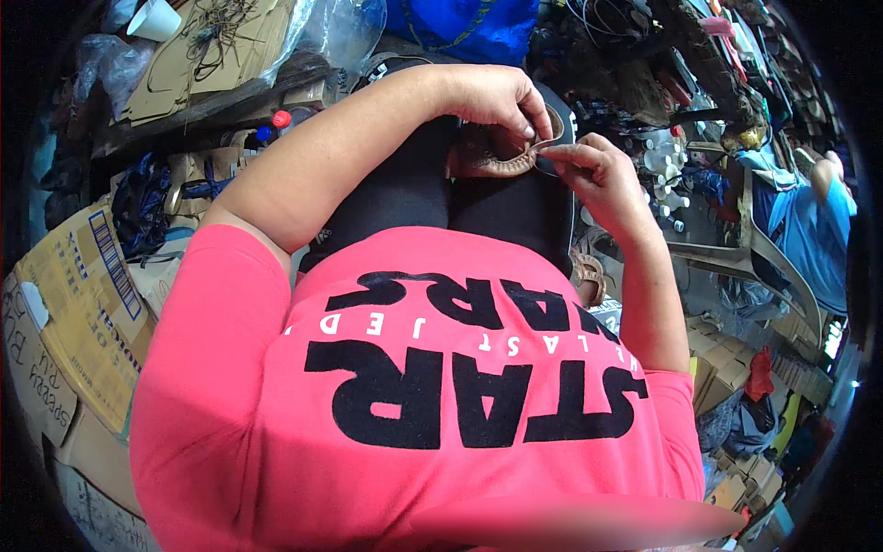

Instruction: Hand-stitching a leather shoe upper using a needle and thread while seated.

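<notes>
A brown leather shoe upper (492, 164) with a stitched, puckered edge rests over my thighs, on dark trousers. My left hand (501, 99) reaches over it from the far side, with thumb and fingers pinched on its rim. Close beside, my right hand (605, 177) has thumb and forefinger pressed together at the same edge. Whatever thin piece sits between those right fingertips is too small to make out. Part of the upper is hidden behind my left hand. Another brown woven-looking shoe piece (589, 279) lies by my right side, partly covered by my arm.
Flat cardboard sheets (207, 55) with dark cords lie at the far left, near a white cup (154, 18). A blue bag (469, 28) stands ahead. Several small bottles (664, 161) crowd the right. Yellow cardboard (87, 313) leans at left. A person in blue (814, 230) sits far right.
</notes>
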A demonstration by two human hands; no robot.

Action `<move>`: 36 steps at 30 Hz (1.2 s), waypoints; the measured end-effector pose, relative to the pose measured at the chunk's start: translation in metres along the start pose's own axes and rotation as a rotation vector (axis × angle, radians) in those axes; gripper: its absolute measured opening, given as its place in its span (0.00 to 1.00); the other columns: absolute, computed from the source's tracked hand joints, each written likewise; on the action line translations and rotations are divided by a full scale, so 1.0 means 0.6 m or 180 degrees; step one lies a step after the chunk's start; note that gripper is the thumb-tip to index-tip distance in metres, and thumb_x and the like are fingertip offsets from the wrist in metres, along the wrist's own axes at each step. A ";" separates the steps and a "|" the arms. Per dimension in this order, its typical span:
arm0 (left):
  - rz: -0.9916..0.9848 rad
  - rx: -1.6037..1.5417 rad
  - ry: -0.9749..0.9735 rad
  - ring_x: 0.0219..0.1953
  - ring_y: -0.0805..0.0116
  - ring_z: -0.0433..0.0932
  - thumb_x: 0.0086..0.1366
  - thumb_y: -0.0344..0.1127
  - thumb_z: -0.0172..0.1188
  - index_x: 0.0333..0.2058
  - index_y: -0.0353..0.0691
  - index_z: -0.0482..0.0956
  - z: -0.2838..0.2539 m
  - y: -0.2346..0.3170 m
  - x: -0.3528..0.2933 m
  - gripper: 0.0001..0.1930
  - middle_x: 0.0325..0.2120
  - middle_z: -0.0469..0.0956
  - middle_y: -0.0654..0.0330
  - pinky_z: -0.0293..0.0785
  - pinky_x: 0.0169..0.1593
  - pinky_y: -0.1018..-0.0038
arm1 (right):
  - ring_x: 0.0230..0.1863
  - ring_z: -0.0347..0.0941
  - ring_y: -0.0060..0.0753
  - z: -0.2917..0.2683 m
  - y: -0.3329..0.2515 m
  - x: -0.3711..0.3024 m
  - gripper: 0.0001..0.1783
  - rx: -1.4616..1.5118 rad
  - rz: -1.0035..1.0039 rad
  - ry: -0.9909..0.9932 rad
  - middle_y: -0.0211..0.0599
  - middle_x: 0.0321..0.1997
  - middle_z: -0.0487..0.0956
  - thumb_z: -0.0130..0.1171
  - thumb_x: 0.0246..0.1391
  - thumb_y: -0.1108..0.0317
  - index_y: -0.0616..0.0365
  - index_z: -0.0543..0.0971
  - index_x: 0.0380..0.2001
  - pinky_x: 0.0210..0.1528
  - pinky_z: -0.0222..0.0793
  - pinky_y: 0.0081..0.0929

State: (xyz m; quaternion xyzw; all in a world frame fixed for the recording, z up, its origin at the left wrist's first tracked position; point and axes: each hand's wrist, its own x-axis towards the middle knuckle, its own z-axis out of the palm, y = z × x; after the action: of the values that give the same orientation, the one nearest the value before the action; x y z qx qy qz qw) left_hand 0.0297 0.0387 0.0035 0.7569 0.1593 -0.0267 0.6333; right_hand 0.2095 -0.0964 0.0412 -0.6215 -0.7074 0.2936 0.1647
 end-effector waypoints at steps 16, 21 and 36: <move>0.0437 0.0621 0.0220 0.38 0.69 0.76 0.50 0.22 0.58 0.42 0.38 0.78 0.001 -0.013 0.007 0.18 0.37 0.78 0.59 0.71 0.46 0.72 | 0.31 0.66 0.19 0.048 0.045 0.014 0.10 0.1470 0.0147 0.0134 0.26 0.27 0.73 0.65 0.44 0.74 0.55 0.82 0.34 0.38 0.63 0.18; 0.1020 0.2068 0.1678 0.37 0.62 0.74 0.49 0.17 0.49 0.48 0.43 0.75 0.009 -0.039 -0.041 0.25 0.36 0.70 0.54 0.71 0.43 0.69 | 0.27 0.63 0.20 0.039 0.018 -0.007 0.10 0.0933 -0.0118 0.0332 0.28 0.23 0.66 0.62 0.48 0.74 0.54 0.82 0.36 0.31 0.62 0.19; 0.0739 0.2609 0.2539 0.35 0.66 0.71 0.51 0.32 0.63 0.32 0.50 0.83 0.090 -0.034 -0.106 0.08 0.24 0.72 0.66 0.63 0.41 0.68 | 0.31 0.67 0.27 0.058 0.017 -0.032 0.18 0.0837 0.0085 0.0318 0.33 0.28 0.68 0.57 0.48 0.78 0.50 0.79 0.43 0.38 0.64 0.21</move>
State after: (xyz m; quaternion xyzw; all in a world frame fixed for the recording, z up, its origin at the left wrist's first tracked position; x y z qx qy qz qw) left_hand -0.0273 -0.0239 -0.0113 0.9042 0.2782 0.2706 0.1785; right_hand 0.2000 -0.1218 0.0103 -0.6178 -0.6453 0.3547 0.2759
